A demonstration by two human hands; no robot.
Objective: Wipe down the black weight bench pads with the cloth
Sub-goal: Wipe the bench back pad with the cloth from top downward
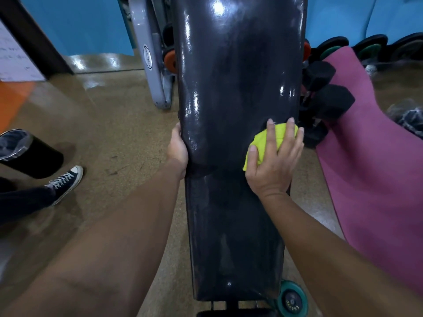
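Note:
The black weight bench runs up the middle of the view: a long glossy back pad (pixel 238 72) and, nearer me, a seat pad (pixel 233 236). A bright yellow-green cloth (pixel 263 140) lies on the right side of the back pad's lower end. My right hand (pixel 274 161) presses flat on the cloth with fingers spread, covering most of it. My left hand (pixel 177 152) grips the left edge of the back pad at about the same height, with its fingers hidden behind the edge.
A pink exercise mat (pixel 370 170) lies to the right, with black hex dumbbells (pixel 329 101) between it and the bench. A grey machine frame (pixel 151 62) stands back left. Another person's sneakered foot (pixel 66 181) and a black bin (pixel 27 154) are at left. A teal weight plate (pixel 291 300) sits near the bench foot.

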